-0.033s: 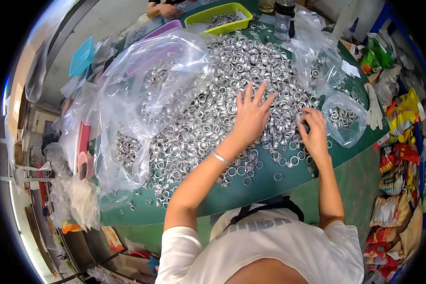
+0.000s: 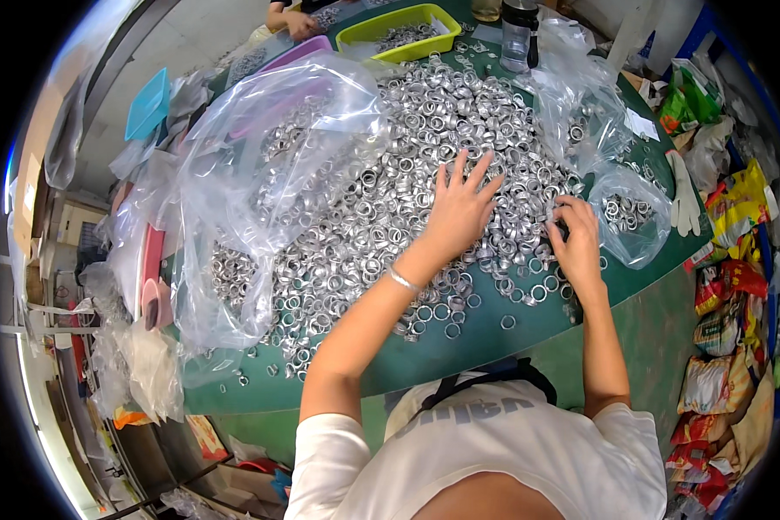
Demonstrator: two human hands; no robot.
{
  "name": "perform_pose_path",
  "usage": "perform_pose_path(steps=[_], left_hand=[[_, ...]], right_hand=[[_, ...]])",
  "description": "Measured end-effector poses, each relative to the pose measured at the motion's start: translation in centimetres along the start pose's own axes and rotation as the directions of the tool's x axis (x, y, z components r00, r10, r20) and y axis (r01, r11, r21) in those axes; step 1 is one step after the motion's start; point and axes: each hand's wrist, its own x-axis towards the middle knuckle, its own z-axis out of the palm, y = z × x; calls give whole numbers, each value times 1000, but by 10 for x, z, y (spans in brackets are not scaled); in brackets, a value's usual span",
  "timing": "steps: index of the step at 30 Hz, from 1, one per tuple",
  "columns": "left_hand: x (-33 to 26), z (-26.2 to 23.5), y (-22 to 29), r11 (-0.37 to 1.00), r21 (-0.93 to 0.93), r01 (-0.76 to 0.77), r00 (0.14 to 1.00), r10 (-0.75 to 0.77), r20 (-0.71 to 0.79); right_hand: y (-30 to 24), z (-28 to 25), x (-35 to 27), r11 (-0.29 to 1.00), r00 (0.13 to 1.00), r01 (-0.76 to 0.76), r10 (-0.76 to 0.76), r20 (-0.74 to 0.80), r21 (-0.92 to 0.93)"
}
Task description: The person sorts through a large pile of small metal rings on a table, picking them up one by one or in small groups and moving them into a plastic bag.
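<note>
A big heap of silver metal rings (image 2: 390,173) covers the green table (image 2: 459,347). My left hand (image 2: 459,208) lies flat on the heap, fingers spread, a thin bracelet on the wrist. My right hand (image 2: 576,238) rests at the heap's right edge with its fingers curled down around a few rings. Right beside that hand lies a small clear bag (image 2: 637,217) holding more rings.
A large crumpled clear plastic bag (image 2: 260,173) lies over the heap's left side. At the far edge stand a yellow-green tray (image 2: 364,39), a purple tray (image 2: 299,52) and a bottle (image 2: 516,39). Another person's hand (image 2: 299,22) works there. A white glove (image 2: 685,195) and snack packets (image 2: 741,208) lie at the right.
</note>
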Motion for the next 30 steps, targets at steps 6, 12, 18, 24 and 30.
perform_pose_path(steps=[6,12,18,24,30], left_hand=[[-25,-3,-9,999,40,-3,998,0,65],[-58,-22,5,993,2,119,991,-119,65],[-84,-37,12,977,-117,177,982,-184,-52],[-53,-25,16,957,-167,237,955,-260,-139],[-25,1,19,974,-49,222,970,-226,-90]], right_hand=[[4,-4,1,995,994,-97,97,-51,13],[-1,15,16,992,999,30,-27,21,-121],[2,10,12,1000,999,13,-13,44,4],[-14,23,31,991,991,125,-126,34,39],[-9,23,21,996,995,77,-73,69,-43]])
